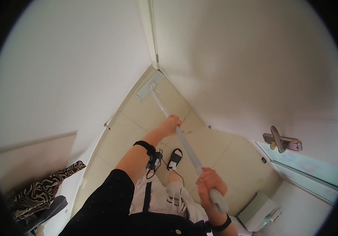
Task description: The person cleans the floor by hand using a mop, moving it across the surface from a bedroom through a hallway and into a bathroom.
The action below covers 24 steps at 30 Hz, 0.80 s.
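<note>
The mop head [144, 93] lies on the floor [226, 143] at the hinge end of the door [247, 78], its handle [188, 147] slanting back from there, left hand [172, 124] closed round it nearer that end, right hand [212, 181] closed near its butt.

Wearer's sleeve [112, 192] was black; a black strap [143, 145] on the left forearm [127, 161] carried a dark module [154, 159] (thin cable [178, 174] hung below); black band [223, 225] at right wrist [215, 213], pale trousers [159, 196], black sandal [174, 157].
</note>
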{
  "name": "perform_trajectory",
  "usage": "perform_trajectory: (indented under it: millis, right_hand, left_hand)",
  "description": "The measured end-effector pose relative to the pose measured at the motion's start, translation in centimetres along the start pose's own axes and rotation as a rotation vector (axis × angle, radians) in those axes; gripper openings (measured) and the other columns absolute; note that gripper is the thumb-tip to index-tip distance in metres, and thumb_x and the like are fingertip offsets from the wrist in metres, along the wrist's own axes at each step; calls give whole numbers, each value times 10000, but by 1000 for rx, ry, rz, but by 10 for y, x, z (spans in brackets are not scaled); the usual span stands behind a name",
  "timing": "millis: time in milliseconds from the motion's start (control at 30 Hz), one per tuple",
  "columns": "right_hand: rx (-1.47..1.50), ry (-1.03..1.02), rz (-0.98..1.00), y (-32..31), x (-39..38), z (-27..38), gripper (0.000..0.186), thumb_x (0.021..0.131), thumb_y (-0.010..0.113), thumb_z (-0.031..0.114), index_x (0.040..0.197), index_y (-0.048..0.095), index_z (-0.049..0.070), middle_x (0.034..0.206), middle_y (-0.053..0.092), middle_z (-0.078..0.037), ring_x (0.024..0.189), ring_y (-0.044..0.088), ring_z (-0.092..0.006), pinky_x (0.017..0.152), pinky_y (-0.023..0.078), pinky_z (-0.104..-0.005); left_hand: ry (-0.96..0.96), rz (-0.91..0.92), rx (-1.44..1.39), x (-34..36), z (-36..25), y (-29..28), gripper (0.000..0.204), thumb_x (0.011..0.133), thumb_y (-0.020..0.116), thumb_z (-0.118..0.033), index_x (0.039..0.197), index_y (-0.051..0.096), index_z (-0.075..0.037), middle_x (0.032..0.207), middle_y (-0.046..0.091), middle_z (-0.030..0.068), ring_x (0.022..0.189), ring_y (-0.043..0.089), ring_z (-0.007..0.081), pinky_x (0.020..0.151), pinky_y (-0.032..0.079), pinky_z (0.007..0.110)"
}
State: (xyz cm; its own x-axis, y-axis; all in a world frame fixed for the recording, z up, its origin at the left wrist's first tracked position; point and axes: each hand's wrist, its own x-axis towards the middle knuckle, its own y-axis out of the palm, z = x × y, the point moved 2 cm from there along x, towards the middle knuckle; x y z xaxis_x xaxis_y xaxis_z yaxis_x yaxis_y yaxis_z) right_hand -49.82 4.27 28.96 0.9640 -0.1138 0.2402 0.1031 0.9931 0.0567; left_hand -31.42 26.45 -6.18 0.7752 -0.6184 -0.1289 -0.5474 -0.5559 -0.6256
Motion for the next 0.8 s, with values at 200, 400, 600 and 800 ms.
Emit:
perform_trajectory:
  millis: [200, 400, 600, 800]
  right_hand:
    - [6, 64, 40, 1, -8, 23, 313, 921, 790, -139, 907, 591, 102, 864, 682, -61, 861, 717, -258, 1131, 568, -557]
    - [88, -114, 385, 39, 25, -11, 274, 846, 830, -103, 880, 647, 97, 840, 696, -56, 833, 742, -272, 1022, 624, -547]
    - [-6, 27, 40, -4, 14, 0, 262, 986, 738, -43, 941, 542, 124, 880, 656, -52, 859, 673, -242, 1116, 551, -538]
    - [34, 346, -502, -97, -80, 35, 189, 1066, 713, 36, 1056, 545, 124, 988, 624, -45, 994, 625, -206, 1269, 481, -540]
  left_hand:
    - [25, 52, 39, -28, -22, 14, 191, 778, 833, 6, 886, 703, -83, 990, 713, 120, 1173, 657, 427, 989, 574, 519]
    - [-8, -274, 1, -55, 39, -54, 226, 769, 835, 27, 860, 670, -98, 969, 690, 108, 1139, 663, 431, 955, 555, 521]
    - [120, -163, -77, 5, 13, -12, 197, 766, 836, 17, 844, 684, -81, 922, 705, 141, 1030, 697, 444, 950, 557, 518]
    - [60, 392, 250, 18, -86, 116, 199, 839, 826, -171, 1011, 871, -83, 1050, 825, 186, 1114, 794, 444, 958, 651, 597]
